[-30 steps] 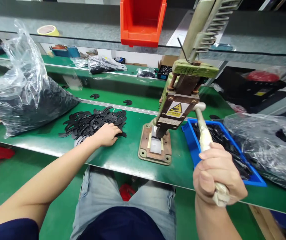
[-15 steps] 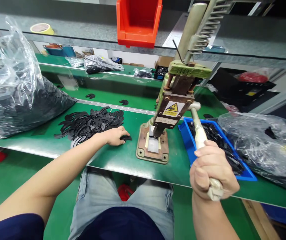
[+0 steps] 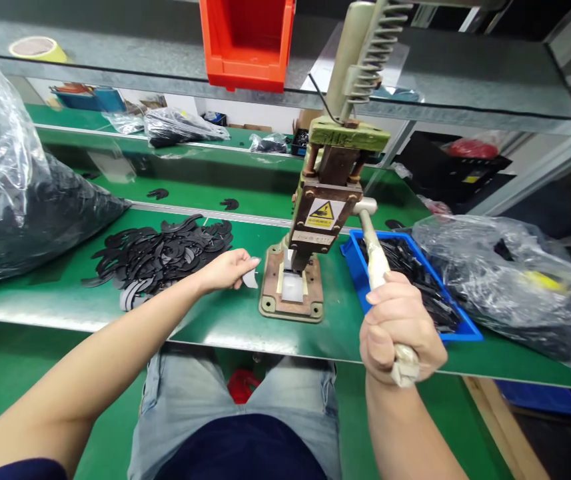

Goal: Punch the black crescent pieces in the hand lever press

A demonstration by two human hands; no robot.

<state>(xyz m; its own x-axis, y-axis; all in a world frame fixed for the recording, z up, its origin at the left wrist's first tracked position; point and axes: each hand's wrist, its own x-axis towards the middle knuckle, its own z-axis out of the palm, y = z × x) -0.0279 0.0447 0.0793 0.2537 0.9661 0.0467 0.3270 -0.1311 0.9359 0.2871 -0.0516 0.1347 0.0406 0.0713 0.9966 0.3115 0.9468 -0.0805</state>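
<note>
Between thumb and fingers, my left hand (image 3: 229,270) pinches a small curved plastic piece (image 3: 250,279), raised just left of the press base; its face shines pale grey in the light. My right hand (image 3: 402,327) is wrapped around the taped lever (image 3: 375,257) of the hand press (image 3: 318,217). A pale block (image 3: 292,289) sits on the press's base plate (image 3: 270,308), beneath the ram. Left of my left hand spreads a pile of black curved pieces (image 3: 165,250) on the green bench.
A blue tray (image 3: 365,287) of black parts stands right of the press, with a clear plastic bag (image 3: 505,280) beside it. Far left bulges a large bag of black parts (image 3: 65,213). An orange bin (image 3: 248,70) and yellow tape roll (image 3: 40,50) sit on the shelf above.
My left hand has lifted a curved piece off the bench beside the pile. My right hand stays on the lever. The whole view has shifted a little.
</note>
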